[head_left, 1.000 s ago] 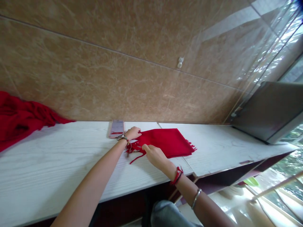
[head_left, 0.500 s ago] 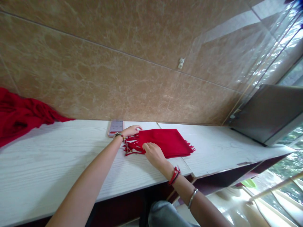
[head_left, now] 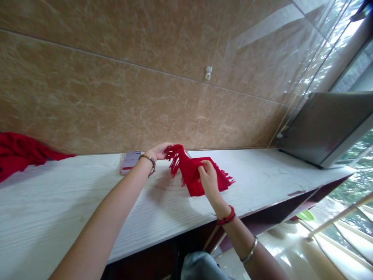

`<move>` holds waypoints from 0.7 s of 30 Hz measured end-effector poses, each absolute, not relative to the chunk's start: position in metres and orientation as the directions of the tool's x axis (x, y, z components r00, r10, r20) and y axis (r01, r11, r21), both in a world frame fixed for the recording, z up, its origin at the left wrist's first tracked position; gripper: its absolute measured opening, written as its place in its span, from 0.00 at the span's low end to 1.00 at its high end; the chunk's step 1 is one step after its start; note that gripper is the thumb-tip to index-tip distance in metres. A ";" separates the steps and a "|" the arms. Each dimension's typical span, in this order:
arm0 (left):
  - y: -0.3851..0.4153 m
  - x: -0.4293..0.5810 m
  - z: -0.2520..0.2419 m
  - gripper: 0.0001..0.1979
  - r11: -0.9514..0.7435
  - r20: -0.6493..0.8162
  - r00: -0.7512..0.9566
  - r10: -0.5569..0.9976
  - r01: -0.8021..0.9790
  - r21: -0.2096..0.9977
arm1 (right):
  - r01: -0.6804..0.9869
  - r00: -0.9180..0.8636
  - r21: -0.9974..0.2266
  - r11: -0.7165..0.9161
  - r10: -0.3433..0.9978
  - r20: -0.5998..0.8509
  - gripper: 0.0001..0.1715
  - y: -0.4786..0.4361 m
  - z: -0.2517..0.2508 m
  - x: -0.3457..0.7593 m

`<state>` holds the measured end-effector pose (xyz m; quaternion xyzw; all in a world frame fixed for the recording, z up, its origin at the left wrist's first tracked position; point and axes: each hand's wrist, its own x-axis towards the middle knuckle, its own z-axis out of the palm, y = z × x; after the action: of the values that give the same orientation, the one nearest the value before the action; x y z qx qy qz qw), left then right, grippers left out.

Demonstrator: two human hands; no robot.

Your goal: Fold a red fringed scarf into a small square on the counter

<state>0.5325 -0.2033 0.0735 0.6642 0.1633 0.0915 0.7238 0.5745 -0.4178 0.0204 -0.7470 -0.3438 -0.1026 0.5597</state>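
Note:
A folded red scarf (head_left: 194, 181) with fringed ends lies on the white wood-grain counter, its left end lifted off the surface. My left hand (head_left: 160, 151) is closed on the raised corner by the wall, and the fringe hangs down beside it. My right hand (head_left: 208, 177) pinches the near edge of the scarf, fingers curled over the cloth. The scarf's right fringed end still rests flat on the counter.
A phone (head_left: 129, 161) lies by my left wrist. More red cloth (head_left: 26, 153) is heaped at the far left against the tiled wall (head_left: 116, 97). A grey box-shaped appliance (head_left: 329, 128) stands at the right end of the counter (head_left: 122, 217).
Both hands have raised the scarf's left end and carried it rightward. It lay flat before; now it is bent up and partly folded over. The view has shifted slightly.

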 end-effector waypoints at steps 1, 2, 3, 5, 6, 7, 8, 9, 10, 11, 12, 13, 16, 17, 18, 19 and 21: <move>-0.209 0.543 0.077 0.11 0.112 -0.123 0.937 0.326 0.091 0.989 | 0.593 0.777 -0.790 -0.155 0.369 0.510 0.14 -0.425 0.020 0.585; -0.216 0.553 0.079 0.10 0.114 -0.146 0.944 0.294 0.117 0.987 | 0.563 0.802 -0.807 -0.181 0.357 0.480 0.14 -0.433 0.020 0.594; -0.224 0.562 0.080 0.10 0.092 -0.192 0.947 0.259 0.174 0.981 | 0.540 0.818 -0.814 -0.212 0.358 0.450 0.14 -0.441 0.018 0.603; -0.239 0.574 0.076 0.14 0.028 -0.271 0.935 0.229 0.272 0.962 | 0.521 0.835 -0.800 -0.298 0.371 0.406 0.13 -0.457 0.014 0.617; -0.245 0.578 0.073 0.17 -0.002 -0.295 0.927 0.232 0.304 0.953 | 0.524 0.838 -0.778 -0.346 0.373 0.399 0.12 -0.463 0.011 0.622; -0.251 0.581 0.069 0.20 -0.022 -0.301 0.921 0.246 0.315 0.949 | 0.539 0.833 -0.746 -0.391 0.375 0.406 0.13 -0.469 0.008 0.625; -0.256 0.582 0.065 0.24 -0.035 -0.294 0.919 0.264 0.314 0.949 | 0.566 0.820 -0.706 -0.426 0.384 0.425 0.15 -0.472 0.006 0.628; -0.260 0.581 0.062 0.28 -0.040 -0.278 0.920 0.275 0.300 0.953 | 0.602 0.796 -0.661 -0.448 0.400 0.454 0.18 -0.475 0.005 0.630; -0.263 0.580 0.060 0.31 -0.035 -0.260 0.926 0.273 0.279 0.960 | 0.649 0.760 -0.611 -0.453 0.427 0.490 0.20 -0.476 0.005 0.631; -0.265 0.577 0.059 0.33 -0.009 -0.238 0.937 0.256 0.249 0.968 | 0.703 0.711 -0.558 -0.441 0.461 0.531 0.21 -0.475 0.006 0.632; -0.266 0.575 0.059 0.35 0.040 -0.212 0.950 0.227 0.209 0.977 | 0.758 0.653 -0.501 -0.418 0.496 0.573 0.21 -0.474 0.008 0.631; -0.268 0.572 0.060 0.37 0.107 -0.178 0.965 0.192 0.160 0.981 | 0.807 0.590 -0.442 -0.392 0.527 0.612 0.21 -0.471 0.011 0.630; -0.270 0.567 0.066 0.39 0.286 -0.046 0.989 0.138 0.005 0.958 | 0.902 0.429 -0.270 -0.337 0.633 0.644 0.22 -0.456 0.021 0.624; -0.271 0.567 0.067 0.38 0.288 -0.011 0.989 0.147 -0.032 0.957 | 0.914 0.403 -0.232 -0.333 0.677 0.617 0.24 -0.449 0.024 0.622; -0.271 0.567 0.067 0.36 0.247 0.010 0.985 0.170 -0.052 0.968 | 0.919 0.392 -0.208 -0.336 0.718 0.575 0.27 -0.443 0.025 0.619; -0.271 0.567 0.066 0.34 0.147 0.022 0.976 0.216 -0.055 0.988 | 0.919 0.394 -0.195 -0.344 0.754 0.526 0.29 -0.436 0.026 0.618; -0.270 0.566 0.062 0.29 -0.145 0.064 0.932 0.356 -0.013 0.989 | 0.905 0.424 -0.192 -0.379 0.794 0.436 0.29 -0.426 0.024 0.617</move>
<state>0.5662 -0.2704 0.0615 0.7431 0.1157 0.1434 0.6434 0.6167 -0.4261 0.0245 -0.8189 -0.5187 -0.1370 0.2038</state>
